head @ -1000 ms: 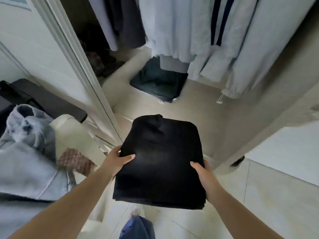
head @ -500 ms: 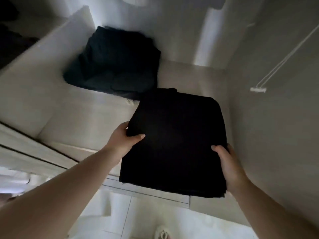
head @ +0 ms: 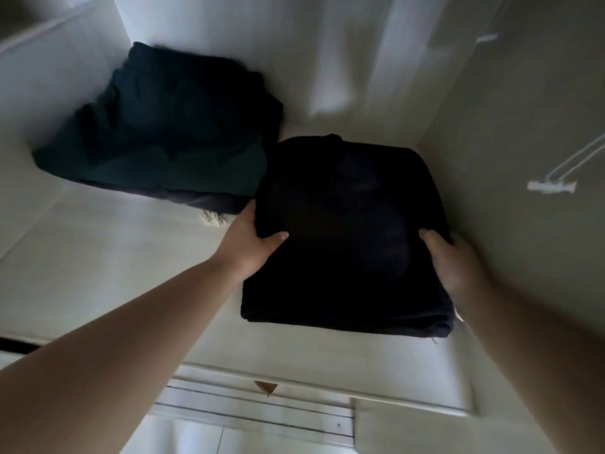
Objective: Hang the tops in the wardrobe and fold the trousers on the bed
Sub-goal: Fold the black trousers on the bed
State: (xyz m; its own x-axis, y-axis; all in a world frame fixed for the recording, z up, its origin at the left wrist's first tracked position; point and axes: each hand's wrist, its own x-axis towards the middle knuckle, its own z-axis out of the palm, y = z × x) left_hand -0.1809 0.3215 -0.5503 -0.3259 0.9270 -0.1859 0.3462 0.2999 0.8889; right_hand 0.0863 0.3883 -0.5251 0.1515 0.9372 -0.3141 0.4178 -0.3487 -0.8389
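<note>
A folded pair of black trousers [head: 347,237] is held flat over the pale wardrobe floor [head: 98,257], close to the right wall. My left hand [head: 248,244] grips its left edge with the thumb on top. My right hand [head: 455,260] grips its right edge, thumb on top and fingers hidden beneath. A second folded dark garment [head: 170,132] lies on the floor at the back left, its near right corner next to the black trousers.
The wardrobe's right wall [head: 523,109] stands close beside the trousers. A white drawstring end [head: 553,186] hangs at the right. The white sliding-door track [head: 255,411] runs along the front edge. A small pale cord end [head: 212,219] pokes from under the dark garment.
I have carried the black trousers from outside the wardrobe in and down onto its floor space, beside the folded dark garment. Both hands keep the same grip.
</note>
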